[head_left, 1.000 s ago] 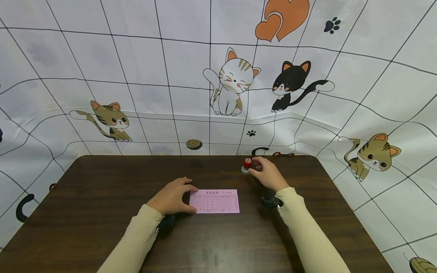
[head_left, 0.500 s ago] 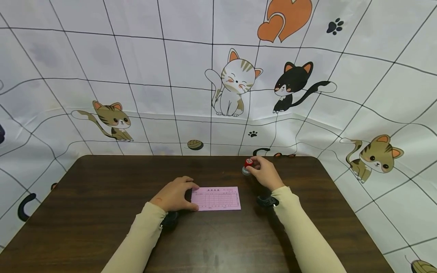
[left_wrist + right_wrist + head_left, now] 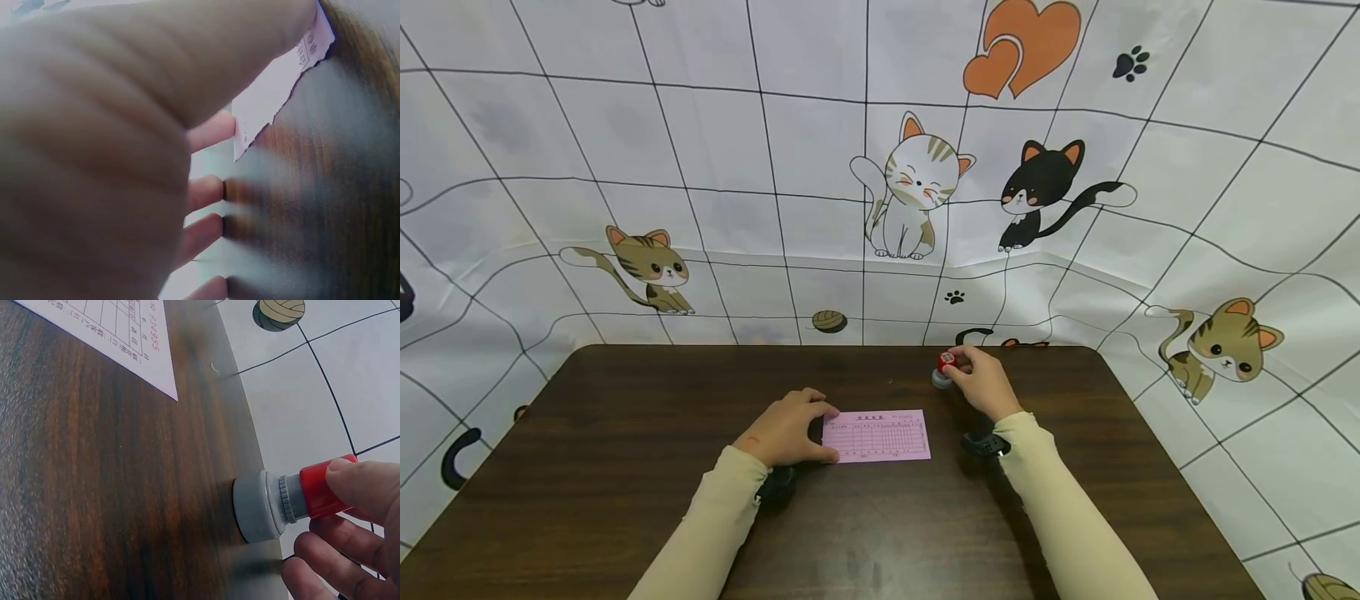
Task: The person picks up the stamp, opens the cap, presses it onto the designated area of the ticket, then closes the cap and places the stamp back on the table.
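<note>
Pinched the red top point(image 3: 317, 490) of a small stamp point(image 3: 257, 507) between thumb and fingers with the right grip point(image 3: 985, 385). Stood near the far edge of the dark brown desk point(image 3: 865, 533), seemingly touching the wood, upright or slightly leaning, hard to tell which. Looked squat and smooth, with a wide grey base point(image 3: 253, 512), a narrower ribbed collar point(image 3: 286, 497) and a pale marking on the red end. Touched the left end of a pink slip point(image 3: 877, 436) with the left grip point(image 3: 784, 429), spread wide from thumb to forefinger and curled round nothing. Lay flat in front of the stamp, printed with a ruled grid and a red number, ragged along one edge. Judged early: slip steadied, stamp grasped but apparently not yet raised. Showed no stamped mark on the visible paper, leaving any stamping presumably undone. Backed, beyond the desk, by a white sheet point(image 3: 820, 150) with cartoon cats.
</note>
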Action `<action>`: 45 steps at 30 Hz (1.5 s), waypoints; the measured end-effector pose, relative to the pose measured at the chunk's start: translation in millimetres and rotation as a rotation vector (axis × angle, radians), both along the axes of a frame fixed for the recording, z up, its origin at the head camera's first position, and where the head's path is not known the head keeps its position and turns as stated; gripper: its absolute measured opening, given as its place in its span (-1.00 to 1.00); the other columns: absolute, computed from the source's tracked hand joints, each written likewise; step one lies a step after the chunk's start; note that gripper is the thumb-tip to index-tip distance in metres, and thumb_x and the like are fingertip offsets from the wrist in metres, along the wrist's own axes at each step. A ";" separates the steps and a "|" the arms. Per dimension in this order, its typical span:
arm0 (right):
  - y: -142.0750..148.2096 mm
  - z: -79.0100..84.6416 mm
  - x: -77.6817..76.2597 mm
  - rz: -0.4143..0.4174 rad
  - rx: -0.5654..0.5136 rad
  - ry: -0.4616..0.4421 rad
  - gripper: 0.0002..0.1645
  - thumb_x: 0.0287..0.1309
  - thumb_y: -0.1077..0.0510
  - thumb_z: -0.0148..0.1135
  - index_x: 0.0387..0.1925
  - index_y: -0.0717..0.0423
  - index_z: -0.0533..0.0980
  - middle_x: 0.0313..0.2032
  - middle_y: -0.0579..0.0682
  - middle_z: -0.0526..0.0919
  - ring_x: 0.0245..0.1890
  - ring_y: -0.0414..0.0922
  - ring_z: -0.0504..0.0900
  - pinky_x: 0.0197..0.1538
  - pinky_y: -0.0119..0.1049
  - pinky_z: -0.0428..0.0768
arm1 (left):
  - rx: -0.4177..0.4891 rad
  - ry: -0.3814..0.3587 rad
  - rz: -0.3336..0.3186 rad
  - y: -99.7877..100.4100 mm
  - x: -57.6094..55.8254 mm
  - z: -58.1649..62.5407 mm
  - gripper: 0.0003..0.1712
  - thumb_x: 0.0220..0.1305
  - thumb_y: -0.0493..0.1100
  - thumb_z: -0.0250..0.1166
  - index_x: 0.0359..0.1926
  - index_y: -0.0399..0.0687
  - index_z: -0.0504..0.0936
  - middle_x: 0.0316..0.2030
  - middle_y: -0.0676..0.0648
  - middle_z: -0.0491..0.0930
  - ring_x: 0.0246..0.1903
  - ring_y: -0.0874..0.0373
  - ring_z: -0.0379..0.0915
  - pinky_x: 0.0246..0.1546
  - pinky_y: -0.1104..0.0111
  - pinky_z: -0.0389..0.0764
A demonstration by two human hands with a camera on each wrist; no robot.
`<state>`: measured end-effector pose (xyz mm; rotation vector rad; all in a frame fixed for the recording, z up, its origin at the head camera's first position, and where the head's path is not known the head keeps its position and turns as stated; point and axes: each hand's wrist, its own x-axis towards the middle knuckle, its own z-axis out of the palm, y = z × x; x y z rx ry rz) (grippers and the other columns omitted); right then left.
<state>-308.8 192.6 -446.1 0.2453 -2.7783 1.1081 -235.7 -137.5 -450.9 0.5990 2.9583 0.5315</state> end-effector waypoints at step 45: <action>-18.6 33.0 56.4 0.106 -0.301 0.266 -0.67 0.07 0.21 0.33 -0.08 0.09 0.51 -0.24 0.02 0.65 -0.32 -0.12 0.63 -0.24 -0.33 0.62 | 0.201 0.351 -0.052 22.3 15.9 47.8 -0.25 0.12 0.27 0.30 0.31 0.21 0.36 0.17 0.07 0.41 0.17 0.12 0.34 0.10 0.10 0.47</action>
